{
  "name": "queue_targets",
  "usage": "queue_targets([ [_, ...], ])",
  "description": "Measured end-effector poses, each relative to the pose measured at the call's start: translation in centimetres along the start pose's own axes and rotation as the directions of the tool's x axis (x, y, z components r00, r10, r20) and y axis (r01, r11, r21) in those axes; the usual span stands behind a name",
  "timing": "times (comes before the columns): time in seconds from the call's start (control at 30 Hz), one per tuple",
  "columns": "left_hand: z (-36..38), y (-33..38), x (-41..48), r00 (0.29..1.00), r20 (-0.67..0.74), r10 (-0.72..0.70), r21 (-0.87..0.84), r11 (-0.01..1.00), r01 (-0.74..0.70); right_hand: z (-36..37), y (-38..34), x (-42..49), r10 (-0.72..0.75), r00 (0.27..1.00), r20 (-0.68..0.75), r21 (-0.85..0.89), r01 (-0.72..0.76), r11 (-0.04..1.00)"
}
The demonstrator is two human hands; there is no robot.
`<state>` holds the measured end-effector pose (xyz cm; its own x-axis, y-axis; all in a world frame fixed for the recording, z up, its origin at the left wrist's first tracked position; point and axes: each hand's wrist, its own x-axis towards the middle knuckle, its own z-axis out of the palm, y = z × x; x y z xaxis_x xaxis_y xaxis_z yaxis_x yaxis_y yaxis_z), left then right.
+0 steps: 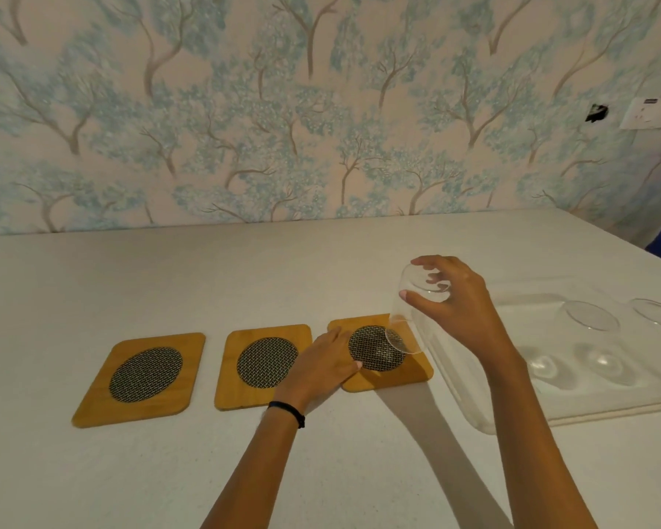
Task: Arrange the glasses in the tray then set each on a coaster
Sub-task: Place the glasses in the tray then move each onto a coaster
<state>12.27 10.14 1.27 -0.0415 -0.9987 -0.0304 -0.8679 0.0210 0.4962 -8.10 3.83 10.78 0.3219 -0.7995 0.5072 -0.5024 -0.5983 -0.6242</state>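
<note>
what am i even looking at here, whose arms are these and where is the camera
The camera sits on a person's head, looking down at their own two bare hands over a white table. Three wooden coasters lie in a row. The left hand rests flat on the edge of the right coaster. The right hand holds a clear glass upside down and tilted, its rim over that coaster. To the right is a clear tray with two more glasses in it.
</note>
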Motion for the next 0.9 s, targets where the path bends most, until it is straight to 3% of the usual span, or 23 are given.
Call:
queue_targets([
  [0.43, 0.5, 0.1, 0.0, 1.000, -0.004, 0.000, 0.028, 1.000, 0.000, 5.7, 0.6, 1.1, 0.024, 0.996, 0.091, 0.028, -0.027, 0.999],
  [0.9, 0.7, 0.0, 0.2, 1.000, 0.013, 0.013, 0.038, 0.999, -0.014, 6.7, 1.0, 0.9, 0.049, 0.995, 0.091, 0.049, -0.053, 0.997],
])
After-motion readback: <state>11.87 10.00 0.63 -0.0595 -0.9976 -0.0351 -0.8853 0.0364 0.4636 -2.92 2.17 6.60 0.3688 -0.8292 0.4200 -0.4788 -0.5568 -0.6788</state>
